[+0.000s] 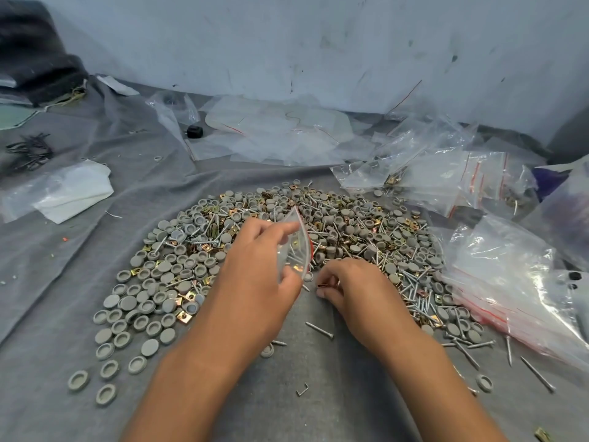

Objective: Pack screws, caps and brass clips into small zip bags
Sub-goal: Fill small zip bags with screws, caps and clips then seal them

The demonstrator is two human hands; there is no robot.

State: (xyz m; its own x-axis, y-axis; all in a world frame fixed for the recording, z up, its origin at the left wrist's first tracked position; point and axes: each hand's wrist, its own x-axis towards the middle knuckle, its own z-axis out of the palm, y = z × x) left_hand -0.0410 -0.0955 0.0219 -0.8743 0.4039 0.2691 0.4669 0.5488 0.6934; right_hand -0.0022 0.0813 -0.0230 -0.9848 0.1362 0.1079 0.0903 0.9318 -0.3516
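A wide heap of grey round caps (159, 275), silver screws (411, 291) and brass clips (185, 316) lies on a grey cloth. My left hand (255, 269) holds a small clear zip bag (294, 247) with a red strip, mouth open toward the right; screws and a brass clip show inside it. Just right of the bag, my right hand (347, 288) pinches a small brass piece between curled fingers, low over the cloth.
Piles of clear zip bags (516, 282) lie at the right, some filled (446, 173). Empty plastic sheets (274, 132) and a small black object (194, 131) sit at the back by the wall. White plastic (73, 193) lies at the left. Loose screws (319, 330) scatter near me.
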